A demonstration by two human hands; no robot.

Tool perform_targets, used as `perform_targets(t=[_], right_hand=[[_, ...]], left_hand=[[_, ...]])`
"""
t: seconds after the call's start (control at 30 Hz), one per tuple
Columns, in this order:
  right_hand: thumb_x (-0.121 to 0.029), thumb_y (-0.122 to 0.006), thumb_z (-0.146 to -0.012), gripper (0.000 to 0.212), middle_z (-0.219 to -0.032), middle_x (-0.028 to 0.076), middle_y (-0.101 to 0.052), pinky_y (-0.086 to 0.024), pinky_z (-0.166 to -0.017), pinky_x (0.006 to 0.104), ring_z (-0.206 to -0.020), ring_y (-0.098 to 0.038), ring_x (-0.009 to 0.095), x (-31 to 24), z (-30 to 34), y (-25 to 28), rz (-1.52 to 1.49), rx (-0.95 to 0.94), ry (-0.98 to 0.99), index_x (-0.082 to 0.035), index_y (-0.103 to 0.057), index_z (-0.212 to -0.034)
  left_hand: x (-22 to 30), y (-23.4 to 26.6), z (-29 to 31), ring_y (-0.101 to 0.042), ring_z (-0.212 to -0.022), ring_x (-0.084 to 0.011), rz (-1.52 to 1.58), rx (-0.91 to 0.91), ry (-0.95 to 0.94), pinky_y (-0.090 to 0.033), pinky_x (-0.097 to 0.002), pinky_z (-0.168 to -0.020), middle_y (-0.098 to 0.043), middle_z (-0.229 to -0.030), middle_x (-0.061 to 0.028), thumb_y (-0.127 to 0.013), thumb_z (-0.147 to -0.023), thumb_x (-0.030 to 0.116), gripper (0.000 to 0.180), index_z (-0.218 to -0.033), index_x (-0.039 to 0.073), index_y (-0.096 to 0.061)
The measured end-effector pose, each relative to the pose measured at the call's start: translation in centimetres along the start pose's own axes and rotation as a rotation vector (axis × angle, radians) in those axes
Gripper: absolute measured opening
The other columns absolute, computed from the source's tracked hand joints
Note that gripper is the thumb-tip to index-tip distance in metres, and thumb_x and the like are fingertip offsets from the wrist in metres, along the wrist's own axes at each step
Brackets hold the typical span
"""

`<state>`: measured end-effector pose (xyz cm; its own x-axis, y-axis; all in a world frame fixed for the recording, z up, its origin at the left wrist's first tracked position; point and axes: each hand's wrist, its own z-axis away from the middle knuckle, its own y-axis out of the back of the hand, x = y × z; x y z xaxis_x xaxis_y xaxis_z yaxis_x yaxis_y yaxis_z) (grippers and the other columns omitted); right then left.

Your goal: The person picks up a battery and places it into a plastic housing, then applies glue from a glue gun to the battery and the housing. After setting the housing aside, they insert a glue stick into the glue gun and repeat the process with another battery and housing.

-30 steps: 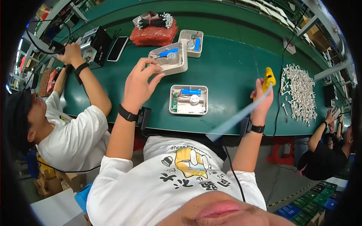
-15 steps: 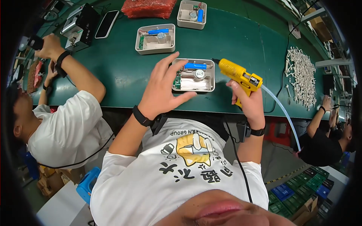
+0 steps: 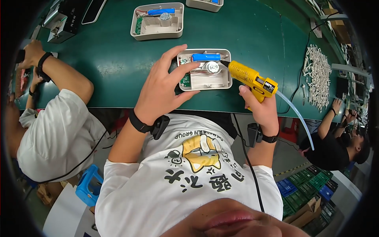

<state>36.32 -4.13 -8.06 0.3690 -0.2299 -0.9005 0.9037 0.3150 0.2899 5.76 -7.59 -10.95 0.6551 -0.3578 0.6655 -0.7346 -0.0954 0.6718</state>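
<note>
A white plastic case (image 3: 208,85) lies open-side up before me. Inside are a blue cylindrical battery (image 3: 206,57), a round silver-topped part (image 3: 213,67), a green circuit board (image 3: 185,81) and thin wires. My left hand (image 3: 164,81) grips the case's left end, thumb along the near wall, index finger reaching in by the battery's left end. In my right hand (image 3: 260,106) is a yellow hot glue gun (image 3: 249,77), a translucent glue stick (image 3: 296,111) trailing from its rear. Its dark nozzle reaches over the case's right wall, between battery and round part; contact is unclear.
Another fitted case (image 3: 158,35) stands farther back on the green table (image 3: 244,31), with a third partly cut off at the top edge. A pile of small white pieces (image 3: 318,77) lies at right. Co-workers sit on both sides, one white sleeve (image 3: 59,122) close at left.
The glue gun's nozzle has gone from beside the case's right wall to over its inside. My left index finger has moved in by the battery. The view has shifted, sliding the far cases upward.
</note>
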Motion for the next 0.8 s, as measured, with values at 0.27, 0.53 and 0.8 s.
perform_targets(t=[0.27, 0.53, 0.8], right_hand=[[-0.022, -0.082, -0.098, 0.029, -0.094, 0.001, -0.071, -0.051, -0.058, 0.0223, -0.075, -0.064, 0.006, -1.4, 0.9, -1.1, 0.095, 0.043, 0.068, -0.002, -0.071, -0.115], [-0.016, -0.082, -0.097, 0.027, -0.093, -0.001, -0.07, -0.051, -0.062, 0.023, -0.079, -0.064, 0.007, -2.2, 2.5, -3.6, -0.079, 0.045, 0.145, -0.001, -0.072, -0.117], [-0.011, -0.085, -0.092, 0.023, -0.084, 0.002, -0.071, -0.05, -0.066, 0.0242, -0.073, -0.063, 0.007, -2.5, 1.9, -5.1, -0.008, -0.03, 0.128, 0.003, -0.073, -0.107]], left_hand=[[-0.8, -0.4, 0.9, -0.057, -0.137, -0.04, 0.048, 0.032, 0.006, -0.053, -0.0479, -0.109, -0.049, -0.157, -0.0151, -0.095, -0.073, 0.016, 0.058, -0.126, 0.014, -0.071], [-1.0, -0.5, 1.7, -0.057, -0.138, -0.037, 0.1, 0.056, -0.045, -0.056, -0.0442, -0.111, -0.048, -0.159, -0.016, -0.093, -0.067, 0.002, 0.061, -0.125, 0.013, -0.074], [-0.8, -0.8, 2.1, -0.055, -0.14, -0.0367, 0.107, 0.088, -0.079, -0.056, -0.045, -0.113, -0.049, -0.156, -0.0157, -0.09, -0.065, -0.001, 0.061, -0.123, 0.013, -0.074]])
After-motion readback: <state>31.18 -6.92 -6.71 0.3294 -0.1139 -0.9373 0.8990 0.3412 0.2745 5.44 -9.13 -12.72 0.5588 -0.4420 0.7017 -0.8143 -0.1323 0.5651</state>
